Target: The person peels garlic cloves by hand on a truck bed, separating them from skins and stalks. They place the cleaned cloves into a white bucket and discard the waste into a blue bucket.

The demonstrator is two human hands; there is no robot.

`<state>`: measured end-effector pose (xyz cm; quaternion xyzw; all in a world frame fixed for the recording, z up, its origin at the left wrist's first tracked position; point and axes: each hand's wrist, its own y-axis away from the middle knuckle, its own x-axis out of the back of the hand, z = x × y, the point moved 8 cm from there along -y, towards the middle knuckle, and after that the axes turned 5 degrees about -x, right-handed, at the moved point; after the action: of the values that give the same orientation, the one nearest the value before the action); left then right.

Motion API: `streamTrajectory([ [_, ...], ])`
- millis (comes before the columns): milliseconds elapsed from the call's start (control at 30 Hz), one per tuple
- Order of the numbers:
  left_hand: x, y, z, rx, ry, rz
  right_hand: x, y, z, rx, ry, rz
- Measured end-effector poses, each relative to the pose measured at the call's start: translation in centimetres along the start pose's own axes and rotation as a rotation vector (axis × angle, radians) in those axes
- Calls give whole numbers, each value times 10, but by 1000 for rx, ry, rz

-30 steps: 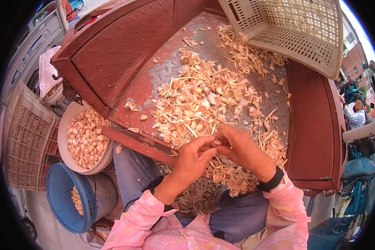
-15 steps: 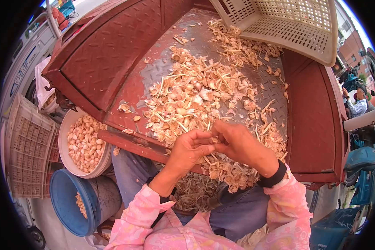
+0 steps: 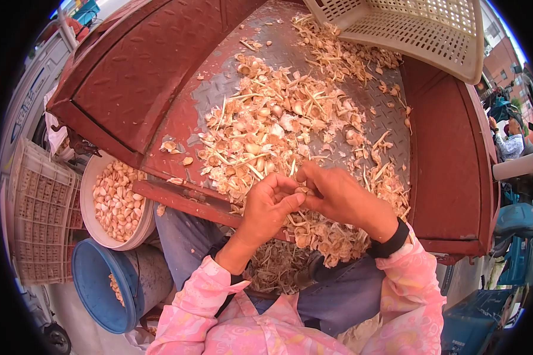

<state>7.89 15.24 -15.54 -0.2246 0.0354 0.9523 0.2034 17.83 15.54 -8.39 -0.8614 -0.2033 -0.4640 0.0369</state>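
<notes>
My left hand (image 3: 266, 207) and my right hand (image 3: 344, 198) meet over the near edge of a red metal truck bed (image 3: 189, 133). Between their pinched fingertips is a small garlic clove (image 3: 302, 191), mostly covered by the fingers. Just beyond the hands spreads a pile of garlic cloves and papery skins (image 3: 272, 127), mixed with dry stalks. More loose skins (image 3: 328, 239) lie below my right hand, at the bed's edge.
To the left stand a white bucket of garlic cloves (image 3: 118, 201) and a blue bucket (image 3: 92, 307) with a few cloves. A plastic crate (image 3: 44, 219) is beside them. A pale perforated basket (image 3: 420, 41) tilts over the bed's far right. Another person (image 3: 509, 142) is far right.
The fingers have shifted slightly around the clove, and both hands stay pinched together at nearly the same spot. The whole view has tilted a little.
</notes>
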Motion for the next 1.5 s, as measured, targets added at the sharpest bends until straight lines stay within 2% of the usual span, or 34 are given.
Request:
streamTrajectory([
  [67,3,-1,-2,36,1,35,-1,-2,0,11,-54,7],
  [200,2,1,5,-59,-71,79,-2,-2,5,24,-242,23],
  [300,0,2,13,-143,-171,46,-6,-1,11,-71,-402,4],
  [600,-9,5,38,-232,-674,-109,-4,-2,4,94,-243,1],
  [700,-8,7,34,-266,-770,-130,-13,-1,9,-13,-252,-114],
  [767,-7,8,31,-246,-811,-149,-14,-1,7,8,-221,-113],
  [867,-1,8,15,-21,-560,-136,-9,-2,6,14,-224,-57],
  [967,8,11,6,51,-59,40,-4,-2,10,-44,-330,12],
  [1100,3,12,0,119,-14,26,-5,-3,10,-45,-341,40],
  [1300,6,5,-6,201,178,103,3,4,-13,216,-96,163],
  [1400,10,6,-8,223,292,157,-4,7,-17,210,-130,121],
  [1500,6,8,-10,257,400,135,-6,9,-21,213,-62,172],
])
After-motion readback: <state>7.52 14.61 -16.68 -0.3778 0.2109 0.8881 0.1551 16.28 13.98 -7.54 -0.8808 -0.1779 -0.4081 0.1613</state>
